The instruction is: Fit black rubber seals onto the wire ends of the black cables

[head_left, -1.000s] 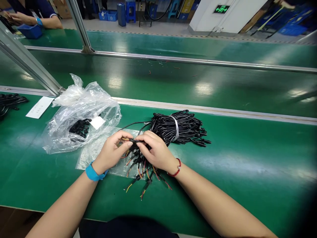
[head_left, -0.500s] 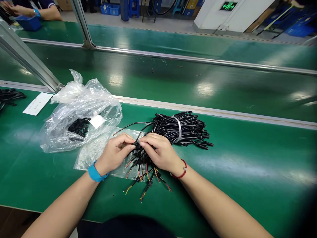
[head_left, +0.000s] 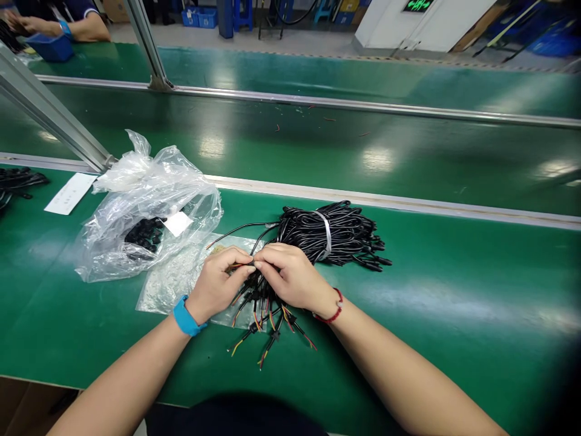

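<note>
My left hand (head_left: 221,280) and my right hand (head_left: 290,275) meet fingertip to fingertip, both pinching the end of one black cable. Red wire shows between the left fingers; whatever small part lies under the fingertips is hidden. Behind my right hand lies a bundle of black cables (head_left: 327,236), tied with a pale band. Several cable ends (head_left: 265,330) fan out below my hands, with red and yellow wires bared and small black pieces on some of them. One loose cable (head_left: 236,230) points left from the bundle, its tip reddish.
A clear plastic bag (head_left: 149,188) with small black parts (head_left: 145,236) stands left, beside a flat clear bag (head_left: 170,284) of pale bits. A white paper slip (head_left: 70,194) and more black cables (head_left: 18,181) lie farther left. A co-worker's hands are near a blue bin (head_left: 51,46).
My left hand has shifted slightly right, so its fingertips now touch those of my right hand. The right hand has barely moved.
</note>
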Demonstrator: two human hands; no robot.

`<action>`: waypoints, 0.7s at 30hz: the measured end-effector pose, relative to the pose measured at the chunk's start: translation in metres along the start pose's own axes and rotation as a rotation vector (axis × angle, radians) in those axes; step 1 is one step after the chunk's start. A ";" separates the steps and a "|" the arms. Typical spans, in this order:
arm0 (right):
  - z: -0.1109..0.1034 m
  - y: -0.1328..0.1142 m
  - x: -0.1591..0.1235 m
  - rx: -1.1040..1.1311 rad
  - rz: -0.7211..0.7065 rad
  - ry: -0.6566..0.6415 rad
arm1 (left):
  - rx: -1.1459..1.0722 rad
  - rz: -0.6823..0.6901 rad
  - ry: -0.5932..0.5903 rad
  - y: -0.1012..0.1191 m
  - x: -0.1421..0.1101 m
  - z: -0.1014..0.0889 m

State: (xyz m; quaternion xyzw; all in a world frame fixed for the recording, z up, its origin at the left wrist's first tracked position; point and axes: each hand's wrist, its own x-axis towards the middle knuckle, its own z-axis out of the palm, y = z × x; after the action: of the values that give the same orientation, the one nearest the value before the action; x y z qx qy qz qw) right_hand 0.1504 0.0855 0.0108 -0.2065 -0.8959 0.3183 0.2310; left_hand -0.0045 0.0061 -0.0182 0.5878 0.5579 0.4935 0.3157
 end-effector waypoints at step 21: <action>0.004 0.004 -0.002 -0.167 -0.067 0.065 | 0.027 0.039 0.056 -0.002 0.003 -0.005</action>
State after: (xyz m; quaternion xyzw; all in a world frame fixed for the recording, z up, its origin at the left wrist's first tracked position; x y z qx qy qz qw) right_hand 0.1511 0.0855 0.0045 -0.2053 -0.9178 0.2275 0.2524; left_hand -0.0101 0.0079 -0.0175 0.5886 0.5616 0.5083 0.2825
